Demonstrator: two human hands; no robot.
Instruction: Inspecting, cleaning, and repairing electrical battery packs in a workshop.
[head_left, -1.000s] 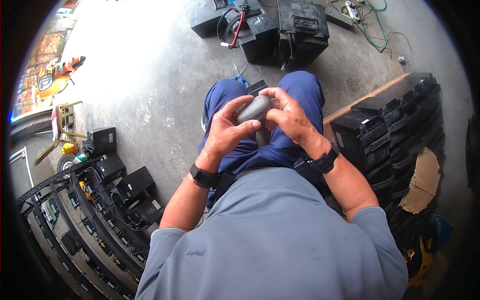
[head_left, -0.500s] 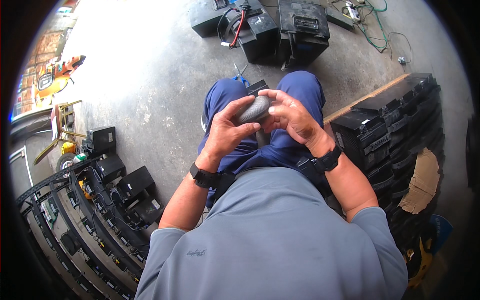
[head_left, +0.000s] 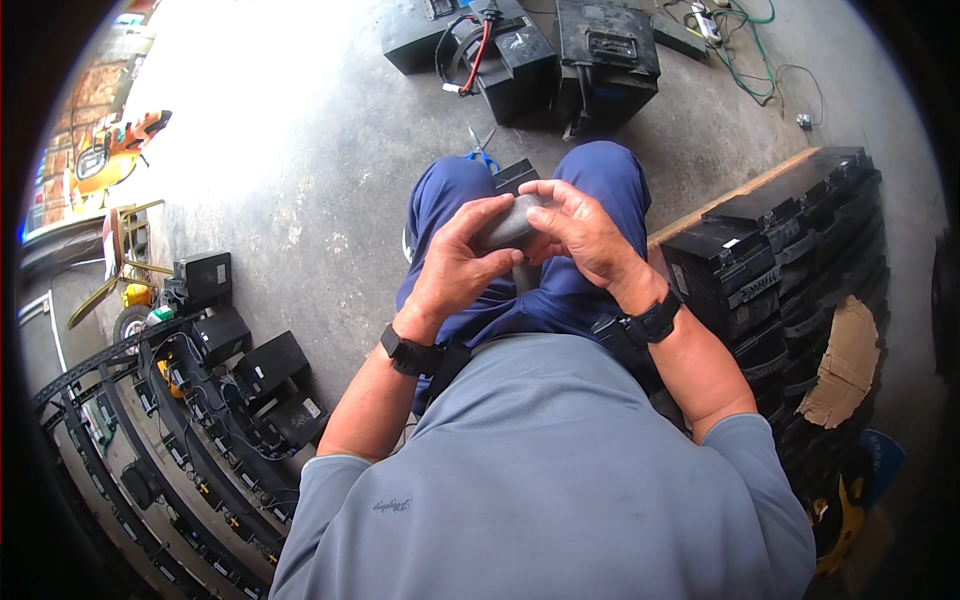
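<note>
Above my lap I hold a grey, rounded object (head_left: 508,229) with a finely textured surface; its exact kind does not show. My left hand (head_left: 460,252) closes around its left side, fingers along the top and thumb along the near edge. From the other side my right hand (head_left: 585,238) grips it, with the thumb laid on its surface and the forefinger over the far edge. The underside is hidden by my fingers. Just beyond it, between my knees, is a black box (head_left: 514,175). Blue-handled scissors (head_left: 483,157) lie on the floor past that.
Large black battery cases (head_left: 608,60) stand ahead, one with a cable loop (head_left: 484,57). Stacked black cases (head_left: 730,255) line my right, with torn cardboard (head_left: 845,362) on them. A black rack (head_left: 140,350) with wired units is at my left, near a chair (head_left: 118,250).
My right thumb has moved inward onto the grey object, and the object has turned slightly between my hands. My arms and the surroundings stay where they were.
</note>
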